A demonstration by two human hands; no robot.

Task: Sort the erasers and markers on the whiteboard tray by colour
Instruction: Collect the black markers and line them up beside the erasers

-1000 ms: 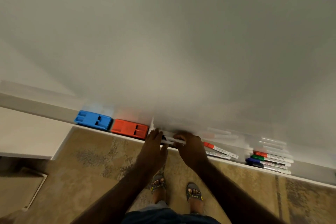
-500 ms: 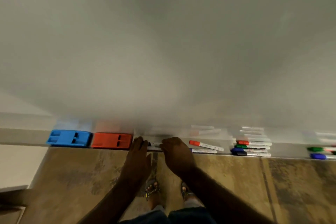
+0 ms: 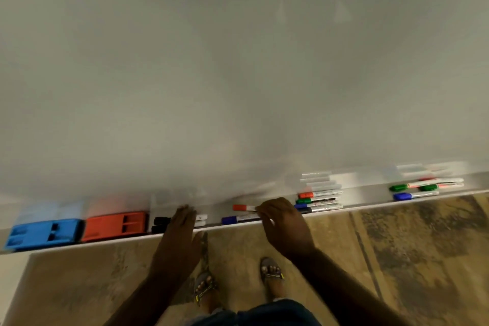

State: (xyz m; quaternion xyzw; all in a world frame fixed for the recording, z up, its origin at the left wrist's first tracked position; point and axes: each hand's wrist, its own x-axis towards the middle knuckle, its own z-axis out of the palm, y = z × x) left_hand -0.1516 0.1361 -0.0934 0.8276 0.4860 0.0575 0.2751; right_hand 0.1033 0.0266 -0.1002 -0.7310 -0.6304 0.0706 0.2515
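Observation:
A long whiteboard tray point(image 3: 365, 194) runs left to right. A blue eraser point(image 3: 43, 233) sits at its left end, with a red eraser point(image 3: 115, 225) beside it. Two black-capped markers point(image 3: 161, 223) lie to the right of the red eraser. My left hand point(image 3: 182, 230) rests flat on their barrels, fingers extended. A red-capped marker point(image 3: 242, 208) and a blue-capped marker point(image 3: 234, 219) lie in the middle. My right hand point(image 3: 283, 222) curls over their barrels, fingertips pinching the red marker's white barrel, which still lies in the tray.
A stack of red, green, blue and black markers point(image 3: 317, 200) lies just right of my right hand. Farther right is a group of green, blue and red markers point(image 3: 423, 188). The whiteboard point(image 3: 238, 74) rises behind the tray. My sandalled feet point(image 3: 271, 275) stand on patterned floor.
My right hand left the black markers and moved right onto the red and blue markers. My left hand stays on the black markers. The view has swung to the right.

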